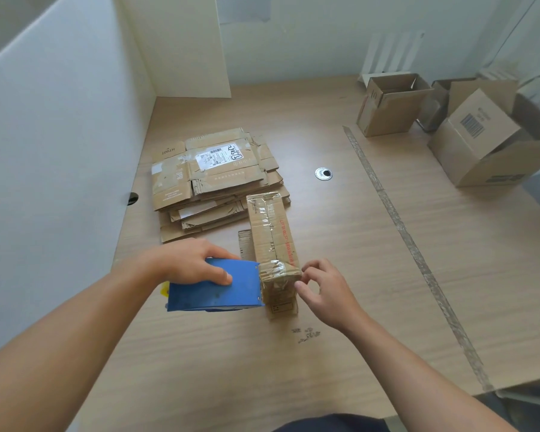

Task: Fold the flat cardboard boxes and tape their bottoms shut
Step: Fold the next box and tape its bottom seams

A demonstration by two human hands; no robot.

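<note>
A small folded cardboard box (273, 241) stands on the wooden desk (340, 275) with its bottom facing up, and clear tape runs along its seam. My left hand (190, 263) grips a blue tape dispenser (215, 286) whose front edge meets the box's near end. My right hand (321, 286) is at the box's near right corner, its fingertips pinching the tape end there. A stack of flat cardboard boxes (212, 179) lies just behind the box, to the left.
Three folded open boxes (390, 104) (480, 135) (449, 98) stand at the desk's far right. A cable grommet (323, 174) sits mid-desk. A strip of old tape (402, 226) runs diagonally across the desk. White partition panels (60, 151) wall the left and back.
</note>
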